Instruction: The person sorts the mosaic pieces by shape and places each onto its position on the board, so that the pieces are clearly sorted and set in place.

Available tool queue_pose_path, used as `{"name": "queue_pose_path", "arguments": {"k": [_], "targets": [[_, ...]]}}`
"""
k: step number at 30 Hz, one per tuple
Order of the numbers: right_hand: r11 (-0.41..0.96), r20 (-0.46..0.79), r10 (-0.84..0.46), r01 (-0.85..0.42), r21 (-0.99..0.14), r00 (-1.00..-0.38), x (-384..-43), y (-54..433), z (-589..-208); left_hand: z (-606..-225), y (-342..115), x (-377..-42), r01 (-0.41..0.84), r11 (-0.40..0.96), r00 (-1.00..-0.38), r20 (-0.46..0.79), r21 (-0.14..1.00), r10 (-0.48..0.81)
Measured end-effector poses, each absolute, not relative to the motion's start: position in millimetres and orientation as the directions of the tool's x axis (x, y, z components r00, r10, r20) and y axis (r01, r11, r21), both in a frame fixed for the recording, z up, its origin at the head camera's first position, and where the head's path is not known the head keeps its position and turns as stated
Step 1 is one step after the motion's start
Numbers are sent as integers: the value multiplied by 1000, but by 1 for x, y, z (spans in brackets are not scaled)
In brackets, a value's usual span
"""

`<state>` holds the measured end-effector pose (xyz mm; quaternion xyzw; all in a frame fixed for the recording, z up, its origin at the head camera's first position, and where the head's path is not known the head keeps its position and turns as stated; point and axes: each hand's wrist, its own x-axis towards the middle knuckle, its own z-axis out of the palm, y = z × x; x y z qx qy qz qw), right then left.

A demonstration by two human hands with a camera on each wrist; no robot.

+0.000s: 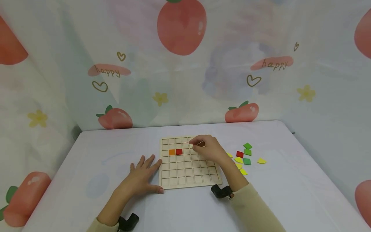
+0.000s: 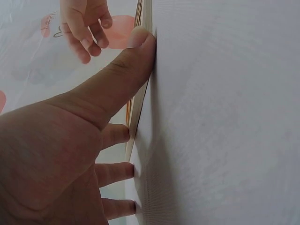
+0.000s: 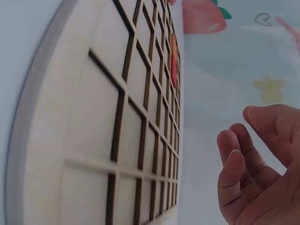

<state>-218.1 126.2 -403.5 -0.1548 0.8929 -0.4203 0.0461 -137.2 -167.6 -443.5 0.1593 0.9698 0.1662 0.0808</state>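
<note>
A printed backdrop (image 1: pixel 58 96) is rising along the left side and behind the white-covered table (image 1: pixel 95 161); over the table a black wrist camera (image 1: pixel 128 222) is showing beside the left sleeve (image 1: pixel 102 226); just beyond it the left hand (image 1: pixel 142 177) is lying with its fingers spread wide and holding nothing, its index fingertip and thumb tip resting at the left edge and near left corner of the gridded wooden board (image 1: pixel 180 174); the board is lying flat on the table, and in its upper left part an orange square (image 1: pixel 172 152) and a red square (image 1: pixel 179 151) are sitting in neighbouring cells; the right hand (image 1: pixel 211 149) is hovering above the board's right half, its fingers loosely bent, thumb apart from them, with no piece showing between them; a second black camera (image 1: pixel 221 191) is sitting at the right wrist by the right sleeve (image 1: pixel 258 209); past that forearm, green pieces (image 1: pixel 247 161), a loose red piece (image 1: pixel 239 154) and yellow pieces (image 1: pixel 261 160) are lying scattered on the table right of the board.
</note>
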Motion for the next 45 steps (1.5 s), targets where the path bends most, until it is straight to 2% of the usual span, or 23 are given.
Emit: {"name": "queue_pose_path", "arguments": {"k": [11, 22, 38, 45], "targets": [[569, 115, -233, -232, -789, -966, -208, 175, -396, -444, -167, -140, 286, 891, -934, -104, 353, 341], [558, 126, -145, -186, -809, -981, -215, 216, -386, -438, -168, -140, 302, 881, -928, -98, 363, 359], [579, 85, 78, -24, -815, -993, -213, 266, -391, -443, -169, -139, 273, 896, -933, -132, 351, 336], [593, -3, 185, 114, -797, -983, -219, 283, -402, -441, -168, -136, 265, 890, -935, -126, 371, 331]]}}
